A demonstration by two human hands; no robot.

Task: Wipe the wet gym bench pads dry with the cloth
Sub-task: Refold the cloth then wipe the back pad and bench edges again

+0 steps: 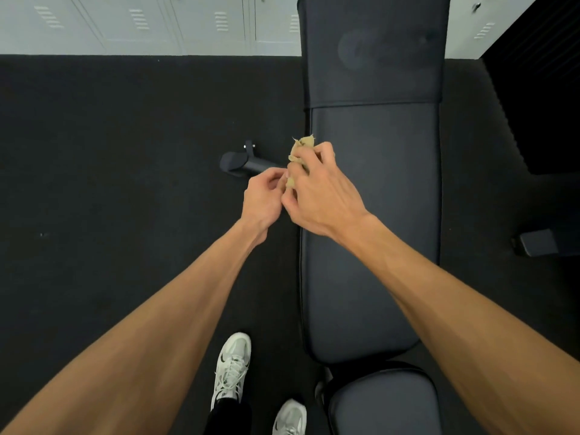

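Now cloth (300, 151) between both hands' fingers (303, 161)

**Matt vinyl, frayed cloth, rough floor**

The long black padded bench pad (373, 230) is showing a smooth, leather-like vinyl skin with a soft sheen — a duller smudged patch is sitting on the upper black back pad (373, 51). The small tan woven cloth (301, 146) is looking coarse and frayed at its edges. The dark floor (125, 152) is appearing matt and grainy — the pale grey lockers (141, 20) are looking like smooth painted metal.
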